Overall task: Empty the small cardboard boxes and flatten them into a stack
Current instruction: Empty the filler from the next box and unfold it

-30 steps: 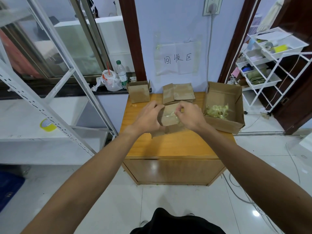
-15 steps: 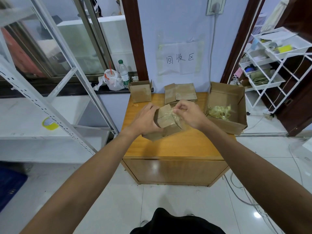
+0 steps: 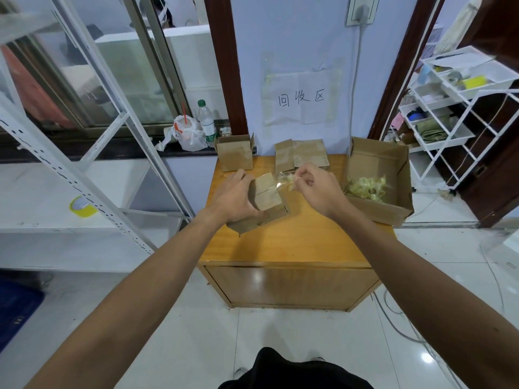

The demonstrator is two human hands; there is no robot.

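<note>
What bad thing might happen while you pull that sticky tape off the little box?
1. The clear tape strip, pinched by the right hand, might snap or tear the cardboard, leaving bits stuck on the small cardboard box.
2. The left hand grips the box tilted over the wooden cabinet; a hard tug might yank it loose.

Your left hand [image 3: 234, 196] covers the left side of the small box [image 3: 268, 200]. Your right hand [image 3: 317, 189] hides the flat stack's [image 3: 302, 153] front edge. Tape strip [image 3: 283, 179] is see-through, outline unclear. Forearms cut off at the bottom.
</note>
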